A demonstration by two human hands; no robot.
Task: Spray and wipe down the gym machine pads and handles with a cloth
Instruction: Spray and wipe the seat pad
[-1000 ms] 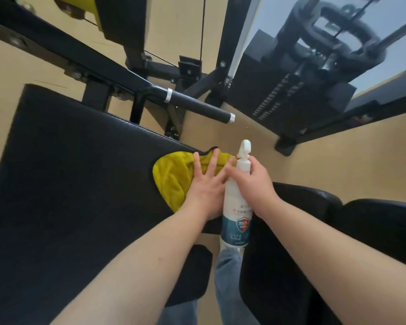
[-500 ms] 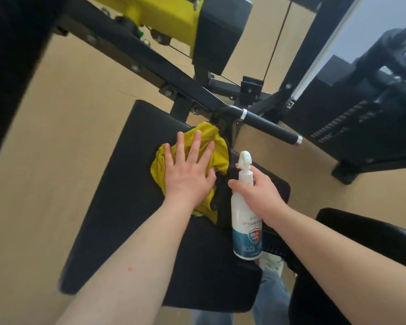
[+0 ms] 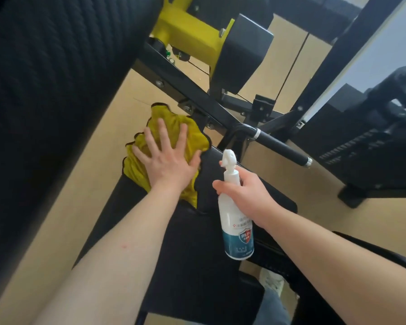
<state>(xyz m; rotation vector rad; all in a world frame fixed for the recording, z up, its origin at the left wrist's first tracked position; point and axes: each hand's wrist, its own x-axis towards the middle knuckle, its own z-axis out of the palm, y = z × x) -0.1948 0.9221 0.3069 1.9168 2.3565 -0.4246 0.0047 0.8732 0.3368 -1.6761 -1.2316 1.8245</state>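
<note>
Forearms [image 3: 127, 242] bare; blue denim trouser leg [image 3: 272, 309], pale shoe [image 3: 272, 280] (partly hidden).

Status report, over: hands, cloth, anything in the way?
Left hand flat, pressing cloth on pad. Right hand grips bottle. No obstacle seen on pad; handle beyond, untouched.

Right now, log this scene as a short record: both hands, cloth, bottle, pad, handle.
left hand: flat, fingers spread, pressing on the yellow cloth
right hand: grips the spray bottle by its neck, nozzle up
yellow cloth: at the far end of the black pad
grip handle: untouched, beyond the bottle
</note>
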